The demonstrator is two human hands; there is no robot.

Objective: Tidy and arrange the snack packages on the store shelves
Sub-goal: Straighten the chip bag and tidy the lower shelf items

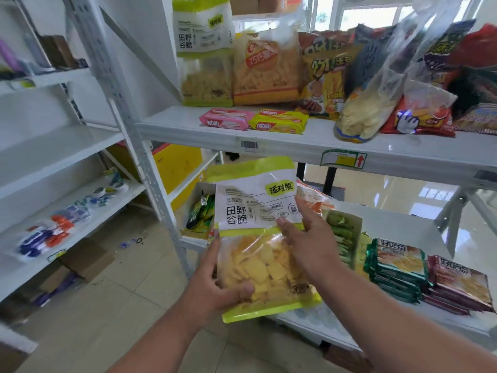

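A lime-and-white bag of yellow grain crisps (252, 211) is held upright in front of the lower shelf (398, 219). My left hand (217, 284) grips its bottom left corner, thumb across the clear front. My right hand (306, 238) lies against the bag's right side, fingers on its front. An identical bag (204, 49) stands at the left end of the upper shelf (295, 146), beside an orange-yellow bag (266, 68). Pink (226, 119) and yellow (279, 122) wafer packs lie flat in front of them.
More chip bags (325, 76) and a clear bag of crisps (371, 103) crowd the upper shelf's right side. Stacked green (395, 267) and maroon (462, 284) biscuit packs sit on the lower shelf. A white upright post (129, 125) separates a left rack (64, 146) with small items.
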